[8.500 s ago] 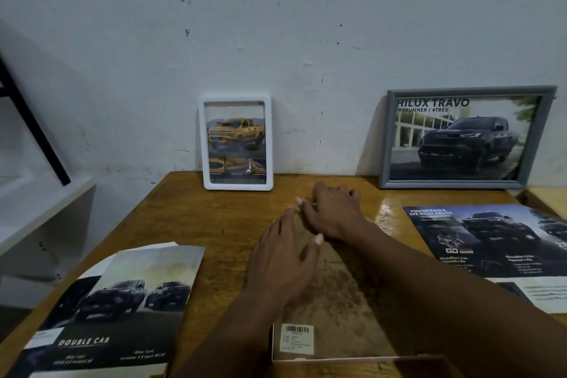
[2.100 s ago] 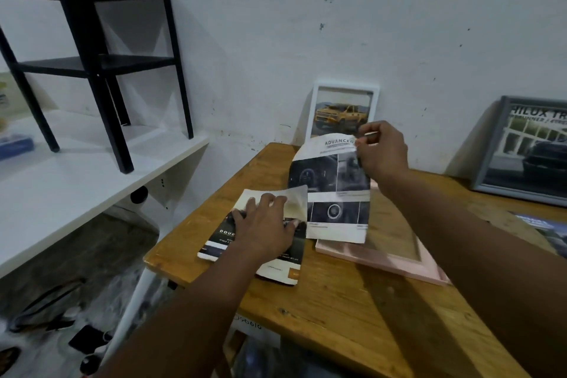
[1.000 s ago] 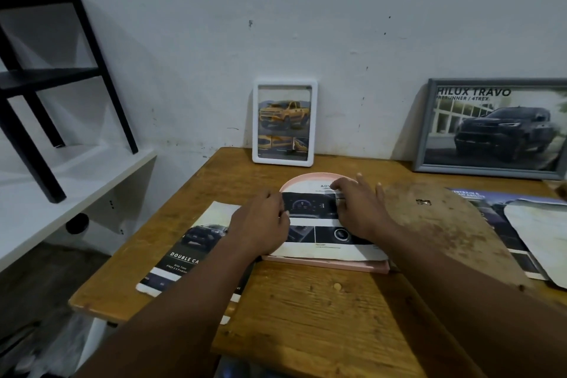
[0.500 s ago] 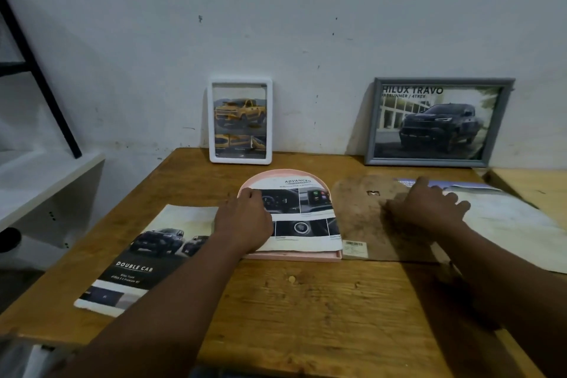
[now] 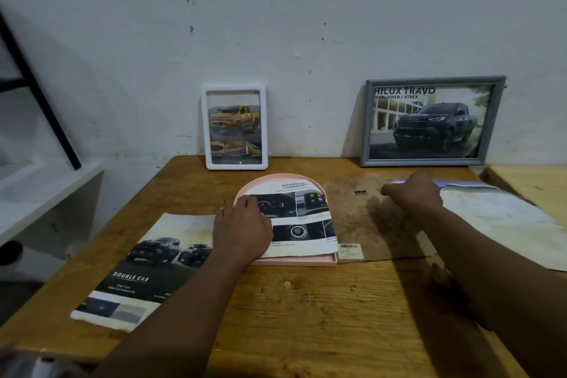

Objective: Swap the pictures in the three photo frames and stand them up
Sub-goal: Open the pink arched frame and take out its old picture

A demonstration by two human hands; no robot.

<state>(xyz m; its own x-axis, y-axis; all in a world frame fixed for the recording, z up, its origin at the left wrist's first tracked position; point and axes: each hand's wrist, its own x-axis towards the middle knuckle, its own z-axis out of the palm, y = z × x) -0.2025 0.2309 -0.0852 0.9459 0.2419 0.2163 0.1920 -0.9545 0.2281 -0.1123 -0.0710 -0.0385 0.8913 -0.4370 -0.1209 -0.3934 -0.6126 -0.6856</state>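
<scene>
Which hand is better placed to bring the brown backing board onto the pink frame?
Probably the right hand: it rests on the backing board, beside the pink frame. The left hand presses the picture down.

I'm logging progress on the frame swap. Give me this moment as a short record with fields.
standing frames: white frame and grey frame, both against the wall, pictures in
flat frame: pink arched frame, lying on the table
new picture: printed sheet, lies on the pink arched frame
left hand: presses on the printed sheet
right hand: rests on the brown backing board, beside the pink arched frame
loose: Double Cab brochure, at the left
</scene>
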